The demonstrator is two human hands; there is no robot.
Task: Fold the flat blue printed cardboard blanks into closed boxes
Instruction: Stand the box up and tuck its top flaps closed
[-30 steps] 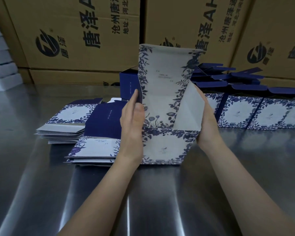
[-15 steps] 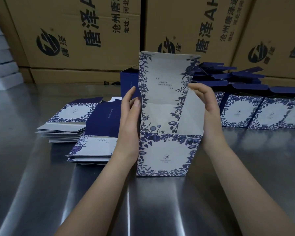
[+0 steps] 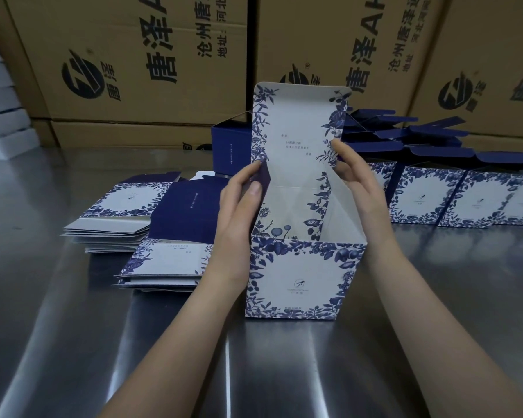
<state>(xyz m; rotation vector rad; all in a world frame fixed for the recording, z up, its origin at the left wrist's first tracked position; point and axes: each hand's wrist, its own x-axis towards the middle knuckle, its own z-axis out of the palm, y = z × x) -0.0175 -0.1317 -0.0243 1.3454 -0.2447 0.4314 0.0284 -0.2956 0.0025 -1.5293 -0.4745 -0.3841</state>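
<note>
My box [image 3: 302,279] stands on the shiny metal table [image 3: 254,372], right in front of me, with its tall lid [image 3: 296,128] sticking up; my left hand [image 3: 239,212] pushes the small dark flap [image 3: 264,179] with straight fingers, and my right hand [image 3: 363,188] lies open against the white flap [image 3: 338,203], so I grip nothing tight; if I let go too soon, I think the flaps may spring back out; then the lid could catch on one and bend; the box might also slide on the smooth table; the big brown cartons [image 3: 133,55] behind say 唐泽 and 沧州唐泽 and 地址 河北, beside a round black logo; the tiny words on the box are too small to read.
</note>
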